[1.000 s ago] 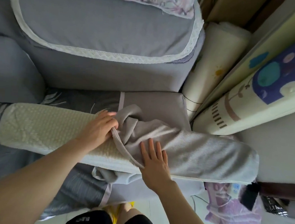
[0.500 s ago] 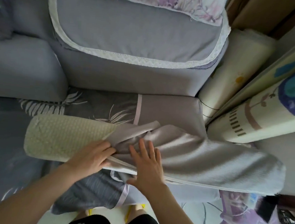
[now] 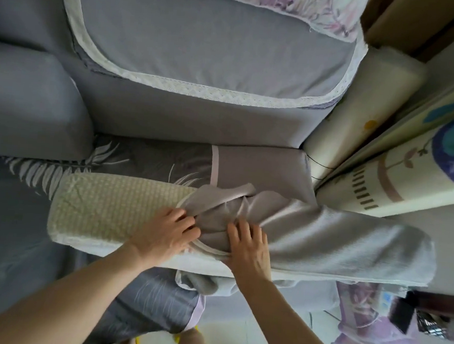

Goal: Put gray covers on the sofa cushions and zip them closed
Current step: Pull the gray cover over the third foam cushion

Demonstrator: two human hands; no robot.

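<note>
Since half a second ago, both hands are bunched closer together at the cover's mouth, and the left hand (image 3: 165, 233) is shifted from the near edge up onto the cushion (image 3: 103, 213) top. Its fingers are curled and pinch the gathered rim of the gray cover (image 3: 337, 243). The right hand (image 3: 250, 245) is laid nearly flat, fingers spread, pressing the bunched cloth down against the cushion; whether any fold is gripped under the palm cannot be told.

The cushion is lain across the front of the sofa seat (image 3: 261, 169), its right half sheathed in the cover, its left half bare and cream. A loose flap of the cover hangs below the near edge. No zipper pull can be made out.

The step in hand is judged to be the drawing of the cover leftward over the bare half. It is best done by small, even pulls: the rim should be taken at the near and far edges in turn, so that one side is not dragged ahead and jammed. The covered end should be braced while the rim is pulled, lest the whole cushion slide off the seat. Bunched folds should be smoothed toward the right before each pull, and the hanging flap brought up so the seams sit along the cushion's edges.
</note>
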